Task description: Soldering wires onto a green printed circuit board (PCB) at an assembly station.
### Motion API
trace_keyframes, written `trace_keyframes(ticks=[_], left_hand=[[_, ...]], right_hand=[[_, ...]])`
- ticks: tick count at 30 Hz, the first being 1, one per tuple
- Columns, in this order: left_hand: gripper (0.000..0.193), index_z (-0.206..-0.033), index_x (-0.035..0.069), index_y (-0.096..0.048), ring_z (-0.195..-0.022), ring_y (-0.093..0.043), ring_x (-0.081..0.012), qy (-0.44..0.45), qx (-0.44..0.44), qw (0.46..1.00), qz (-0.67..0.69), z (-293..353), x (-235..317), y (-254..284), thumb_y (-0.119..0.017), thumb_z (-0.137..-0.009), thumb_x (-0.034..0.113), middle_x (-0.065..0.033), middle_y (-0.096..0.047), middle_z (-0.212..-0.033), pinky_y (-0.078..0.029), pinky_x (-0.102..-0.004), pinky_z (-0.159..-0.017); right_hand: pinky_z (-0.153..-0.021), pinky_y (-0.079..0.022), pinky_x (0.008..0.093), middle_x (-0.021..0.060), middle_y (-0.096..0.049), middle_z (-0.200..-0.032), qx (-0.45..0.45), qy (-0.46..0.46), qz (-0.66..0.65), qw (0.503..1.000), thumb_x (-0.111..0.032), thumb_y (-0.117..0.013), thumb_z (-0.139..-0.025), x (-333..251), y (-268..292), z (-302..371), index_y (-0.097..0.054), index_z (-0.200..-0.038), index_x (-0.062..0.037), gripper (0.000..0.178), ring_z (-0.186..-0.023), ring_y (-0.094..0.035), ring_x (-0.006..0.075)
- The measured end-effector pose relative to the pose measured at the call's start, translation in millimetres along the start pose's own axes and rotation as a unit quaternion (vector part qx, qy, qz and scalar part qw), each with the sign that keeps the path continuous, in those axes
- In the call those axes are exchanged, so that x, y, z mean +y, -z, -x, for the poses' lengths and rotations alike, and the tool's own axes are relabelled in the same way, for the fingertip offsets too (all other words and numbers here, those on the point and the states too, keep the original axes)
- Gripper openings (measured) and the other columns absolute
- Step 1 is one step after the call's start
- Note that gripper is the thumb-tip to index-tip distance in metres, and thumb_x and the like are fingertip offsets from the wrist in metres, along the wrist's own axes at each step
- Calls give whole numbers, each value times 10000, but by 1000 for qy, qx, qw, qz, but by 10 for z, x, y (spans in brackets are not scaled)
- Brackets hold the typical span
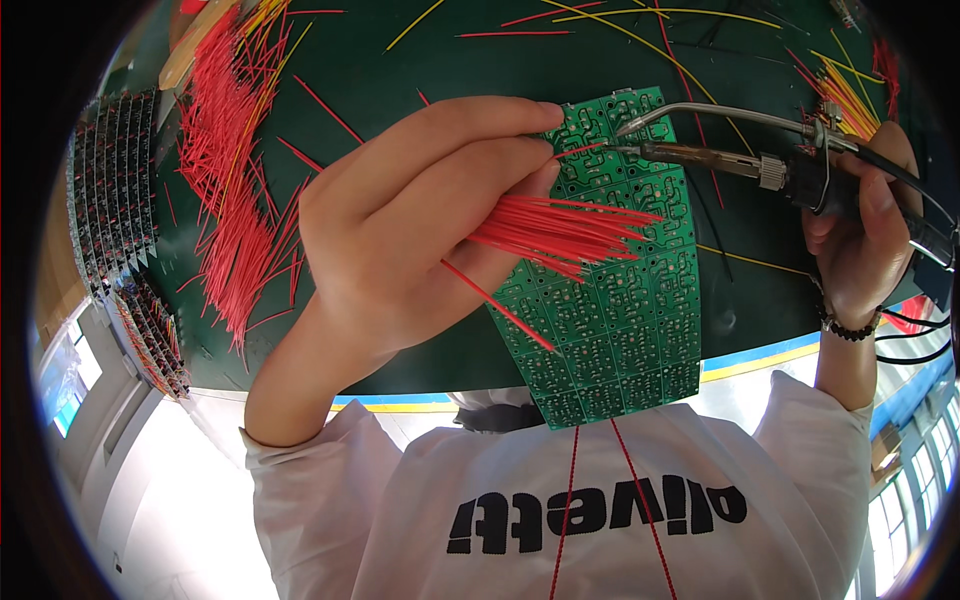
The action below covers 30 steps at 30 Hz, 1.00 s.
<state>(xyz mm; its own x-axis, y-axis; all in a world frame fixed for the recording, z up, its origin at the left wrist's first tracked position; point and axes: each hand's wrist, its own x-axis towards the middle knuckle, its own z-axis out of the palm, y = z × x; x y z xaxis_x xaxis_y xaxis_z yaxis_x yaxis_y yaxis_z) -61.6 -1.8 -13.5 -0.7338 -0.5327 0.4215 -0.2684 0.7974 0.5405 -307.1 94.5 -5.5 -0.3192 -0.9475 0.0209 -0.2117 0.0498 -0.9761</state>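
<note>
My left hand (390,225) is closed around a bundle of red wires (570,235) that fans out to the right below its fingers. Between thumb and fingertips it pinches a single red wire (582,151), whose end meets the upper part of a green circuit board (640,340). The board is a panel of several repeated sections. My right hand (865,240) grips a soldering iron (715,160) by its handle at the right. A curved metal feed tube (740,112) runs above the iron. The iron's tip is at the wire's end, though exact contact is too small to tell.
A long heap of red wires (225,220) lies at the left on the dark green tabletop (390,90). Beyond it stand stacked circuit boards (112,190). Yellow wires (845,100) lie at the upper right, with loose strands scattered along the top. Black cables (912,340) hang near my right wrist.
</note>
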Motion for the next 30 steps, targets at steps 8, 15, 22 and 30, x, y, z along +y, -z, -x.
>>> trace_keyframes(ticks=[8, 15, 22, 30], left_hand=[[119, -745, -36, -594, -718, -611, -201, 1, -9, 1000, 4, 4, 7, 4, -661, -648, -23, -133, -620, -835, -496, -242, -617], [128, -741, -32, -587, -699, -611, -207, -6, -7, 1000, 3, -25, -21, 25, -669, -647, -4, -134, -615, -838, -496, -248, -584], [143, -759, 28, -596, -680, -612, -217, 15, 9, 1000, 12, -32, 42, 90, -663, -634, 52, -96, -612, -854, -500, -268, -555], [203, -922, 38, -537, -837, -580, -270, 19, 56, 998, 20, 78, 114, 193, -564, -722, 57, -113, -569, -948, -487, -315, -672]], right_hand=[[-314, -336, 207, 87, -505, -540, 66, -57, -93, 992, -262, -471, -790, 18, 65, -4, -499, -809, 15, 279, -368, -462, 119], [-303, -321, 202, 85, -484, -509, 25, 13, -89, 996, -217, -479, -789, -34, 37, -76, -458, -759, 5, 225, -345, -421, 109], [-343, -360, 193, 58, -491, -654, 35, 17, -149, 988, -163, -529, -794, -95, 21, -67, -433, -790, -26, 167, -420, -467, 90], [-339, -364, 188, 39, -481, -556, 65, 11, -168, 984, -118, -539, -803, -71, -33, -18, -429, -746, -36, 149, -419, -478, 82]])
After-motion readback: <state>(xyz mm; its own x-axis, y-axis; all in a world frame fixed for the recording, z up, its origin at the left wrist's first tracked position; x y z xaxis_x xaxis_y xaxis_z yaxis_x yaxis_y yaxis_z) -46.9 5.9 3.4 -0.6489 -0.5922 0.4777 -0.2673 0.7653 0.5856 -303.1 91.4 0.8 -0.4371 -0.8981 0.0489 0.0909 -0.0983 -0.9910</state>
